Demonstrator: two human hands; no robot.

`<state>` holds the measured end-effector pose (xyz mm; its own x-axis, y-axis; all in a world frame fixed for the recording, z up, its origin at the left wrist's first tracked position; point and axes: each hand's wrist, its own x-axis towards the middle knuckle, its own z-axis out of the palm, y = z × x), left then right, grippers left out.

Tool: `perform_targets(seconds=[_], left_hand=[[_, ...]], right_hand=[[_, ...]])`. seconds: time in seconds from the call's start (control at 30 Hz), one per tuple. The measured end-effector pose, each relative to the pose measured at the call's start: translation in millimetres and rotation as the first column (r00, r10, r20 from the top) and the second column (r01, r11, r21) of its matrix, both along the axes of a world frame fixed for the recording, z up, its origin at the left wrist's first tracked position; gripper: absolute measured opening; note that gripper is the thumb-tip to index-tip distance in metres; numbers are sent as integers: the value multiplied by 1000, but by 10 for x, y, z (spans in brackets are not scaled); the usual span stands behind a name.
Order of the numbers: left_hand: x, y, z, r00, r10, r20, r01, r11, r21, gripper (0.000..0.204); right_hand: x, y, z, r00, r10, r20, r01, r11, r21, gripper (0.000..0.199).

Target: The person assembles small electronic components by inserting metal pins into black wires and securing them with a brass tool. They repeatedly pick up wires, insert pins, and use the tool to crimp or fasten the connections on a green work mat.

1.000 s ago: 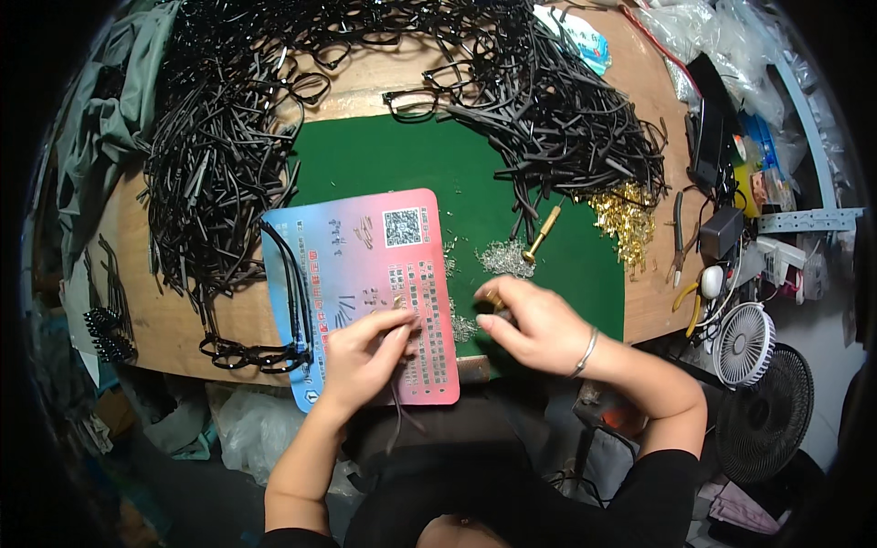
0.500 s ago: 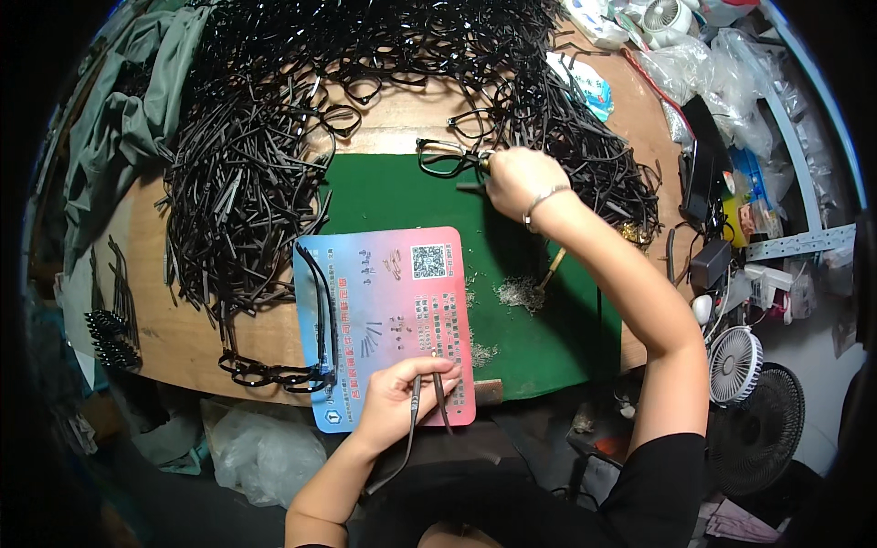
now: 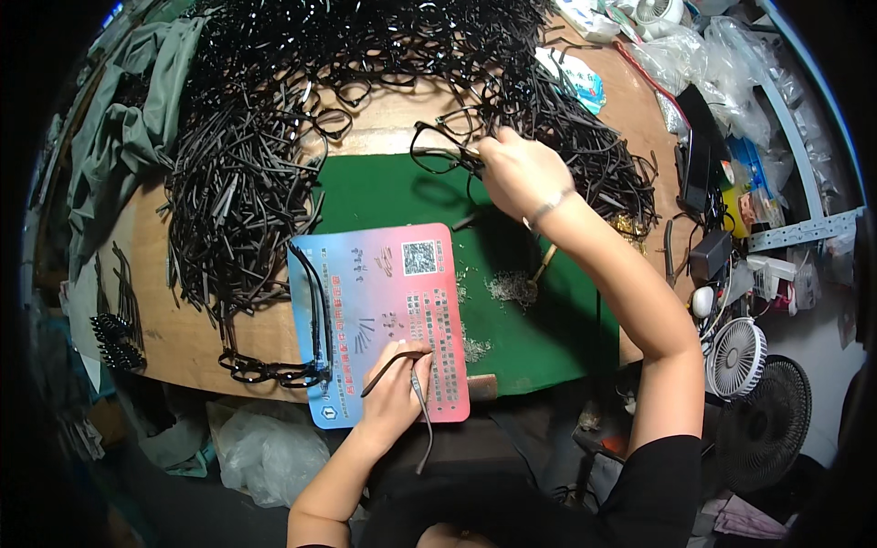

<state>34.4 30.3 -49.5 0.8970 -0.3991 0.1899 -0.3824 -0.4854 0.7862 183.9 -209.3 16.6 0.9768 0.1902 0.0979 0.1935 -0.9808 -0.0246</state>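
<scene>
Over the blue-and-pink printed card (image 3: 402, 306), my left hand (image 3: 393, 402) is closed on two dark eyeglass temples (image 3: 427, 425), one pointing left and the other hanging toward me. At the far side of the green mat (image 3: 566, 356), my right hand (image 3: 525, 173) grips a black eyeglass frame (image 3: 438, 172) by its right part. The fingertips there are mostly hidden, and a small yellowish piece shows beside them. Black glasses (image 3: 274, 373) with temples attached lie across the card's left edge. A pile of tiny metal parts (image 3: 512, 288) sits on the mat beneath my right forearm.
Heaps of dark temples lie at the left (image 3: 237, 210) and right (image 3: 598, 160). Black frames (image 3: 365, 36) are massed at the back. A thin wooden stick (image 3: 545, 263) rests by the tiny parts. Fans (image 3: 736, 358) and plastic bags (image 3: 722, 73) stand at the right.
The temples in my left hand have turned, one now pointing left and the other hanging down. The frame in my right hand has tilted, showing its lens opening wider. The view has shifted slightly.
</scene>
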Motion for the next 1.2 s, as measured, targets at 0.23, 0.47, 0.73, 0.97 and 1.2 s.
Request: perform_targets(seconds=[0.23,0.47,0.73,0.97,1.2], left_hand=[[98,49,65,797,176,-578,-410,860,-303,12],[42,-179,12,847,197,-494,-357,899,-254,10],[1,-150,-10,869,189,-458,-323,917,-234,12],[22,-132,-25,952,132,-277,-175,975,-140,6],[20,-104,-45,996,21,-86,-23,999,-28,10]], right_hand=[[-1723,272,81,885,270,-378,-83,893,443,14],[-1976,546,-262,861,246,-446,65,816,575,24],[-1830,292,-304,907,184,-378,81,806,587,26],[-1852,251,-380,932,185,-313,22,831,556,24],[-1993,306,-385,955,186,-230,-110,945,308,57]])
